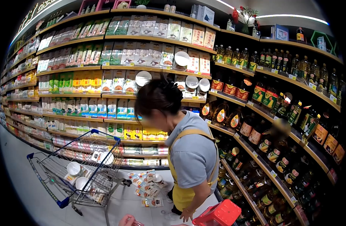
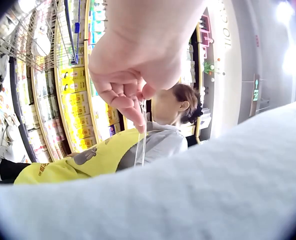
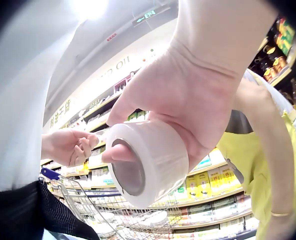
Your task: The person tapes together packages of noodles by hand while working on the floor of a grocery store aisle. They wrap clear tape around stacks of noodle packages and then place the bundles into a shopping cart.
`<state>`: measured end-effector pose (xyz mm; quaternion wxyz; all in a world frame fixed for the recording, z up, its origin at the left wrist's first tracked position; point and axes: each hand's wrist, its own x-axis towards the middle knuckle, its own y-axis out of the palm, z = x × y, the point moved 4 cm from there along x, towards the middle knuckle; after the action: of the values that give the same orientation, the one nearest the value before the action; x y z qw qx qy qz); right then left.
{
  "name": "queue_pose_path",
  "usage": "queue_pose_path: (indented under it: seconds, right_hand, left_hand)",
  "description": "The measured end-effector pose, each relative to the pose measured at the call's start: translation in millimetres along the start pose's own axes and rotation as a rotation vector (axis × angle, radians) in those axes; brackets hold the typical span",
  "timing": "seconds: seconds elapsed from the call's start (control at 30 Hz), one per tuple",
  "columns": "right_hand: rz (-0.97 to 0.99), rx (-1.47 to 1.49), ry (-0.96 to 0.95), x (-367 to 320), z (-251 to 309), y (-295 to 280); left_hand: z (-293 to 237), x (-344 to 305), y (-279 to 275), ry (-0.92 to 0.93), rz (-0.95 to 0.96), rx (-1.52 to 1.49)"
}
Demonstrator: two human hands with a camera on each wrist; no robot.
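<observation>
My right hand point(image 3: 188, 100) grips a wide roll of clear tape point(image 3: 160, 160) in the right wrist view, a fingertip poking out through its grey core. Between the curled fingers of my left hand point(image 2: 133, 80), a narrow clear strip point(image 2: 141, 147) is pinched and hangs down in the left wrist view. In the right wrist view the same hand is a short way left of the roll. Only part of my left hand shows at the bottom of the head view, and the roll is mostly hidden there.
A person in a yellow apron point(image 1: 180, 196) stands close in front, bending beside a red plastic stool point(image 1: 220, 214). To the left is a shopping cart point(image 1: 94, 177) with white bowls and packets. Several packets point(image 1: 146, 184) lie on the floor. Stocked shelves point(image 1: 75, 94) and oil bottles surround us.
</observation>
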<state>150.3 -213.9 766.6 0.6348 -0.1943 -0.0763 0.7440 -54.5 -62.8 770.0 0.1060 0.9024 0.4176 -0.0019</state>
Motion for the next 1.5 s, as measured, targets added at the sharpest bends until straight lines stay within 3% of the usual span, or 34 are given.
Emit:
queue_pose_path:
  seconds: [0.33,0.4,0.63,0.73,0.8,0.83,0.97,1.0,1.07,1.1,1.27,1.37,1.5]
  right_hand:
    - [-0.043,-0.024,-0.005,-7.8,10.8,4.0]
    - [-0.048,-0.009,-0.013,-9.5,9.2,4.3]
    - [-0.113,-0.02,0.033,-19.7,-6.1,11.3]
    - [-0.095,-0.07,0.072,-26.3,6.9,7.1]
    - [-0.12,-0.046,0.08,-26.3,0.9,8.8]
    - [0.06,-0.026,0.174,-23.4,-19.9,6.8]
    - [-0.022,-0.091,0.165,-25.0,-21.4,5.8]
    - [0.008,-0.07,0.266,-21.8,-8.3,3.0]
    - [-0.034,0.141,0.327,-20.1,-22.5,8.7]
    - [-0.037,0.164,0.302,-17.2,-25.5,9.6]
    - [0.022,0.083,0.279,-6.6,-19.5,14.9]
    - [0.176,-0.002,0.325,-1.6,-30.0,15.6]
    - [0.129,0.125,0.246,20.0,-16.2,9.8]
  left_hand:
    - [-6.2,4.9,9.4,-0.051,0.099,-0.185]
    - [-0.4,8.3,5.9,0.01,0.129,-0.002]
    - [21.3,9.2,3.4,-0.074,0.165,0.017]
    - [48.4,15.9,-0.5,-0.078,0.109,-0.009]
    - [33.6,18.3,1.4,-0.053,0.099,-0.045]
    - [26.1,16.6,2.2,-0.061,0.083,-0.029]
    - [31.8,5.4,1.8,-0.137,0.039,-0.086]
    - [35.3,4.3,-0.4,-0.091,0.061,-0.03]
    - [31.4,-0.8,-1.0,-0.083,0.065,-0.143]
    - [32.3,-5.3,-5.8,-0.189,0.057,-0.114]
    - [57.3,-17.1,-17.7,-0.168,-0.049,-0.146]
    - [63.7,-12.9,-14.4,-0.211,-0.07,-0.214]
    - [60.0,0.0,-13.3,-0.202,-0.115,-0.236]
